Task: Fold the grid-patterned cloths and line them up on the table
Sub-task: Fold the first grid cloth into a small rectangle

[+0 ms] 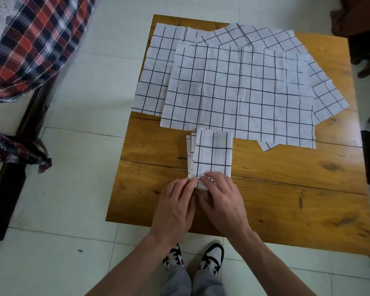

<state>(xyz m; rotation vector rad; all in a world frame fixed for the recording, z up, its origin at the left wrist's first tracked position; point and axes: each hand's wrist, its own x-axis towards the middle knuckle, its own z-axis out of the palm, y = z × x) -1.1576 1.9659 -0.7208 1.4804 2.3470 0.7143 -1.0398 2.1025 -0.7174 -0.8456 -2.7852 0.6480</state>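
Note:
A narrow folded grid-patterned cloth (212, 154), white with dark lines, lies lengthwise on the middle of the wooden table (286, 189). My left hand (175, 208) and my right hand (224, 201) meet at its near end, fingers pinching that edge. Behind it, several unfolded grid-patterned cloths (239, 86) lie spread flat and overlapping across the far half of the table. The far end of the folded cloth overlaps the front edge of the top flat one.
A bed with a red, black and white plaid blanket (39, 43) stands at the left, with a dark frame. A crumpled plaid cloth (17, 150) hangs there. Dark furniture (363, 28) borders the right side. My shoes (192, 259) rest on pale floor tiles.

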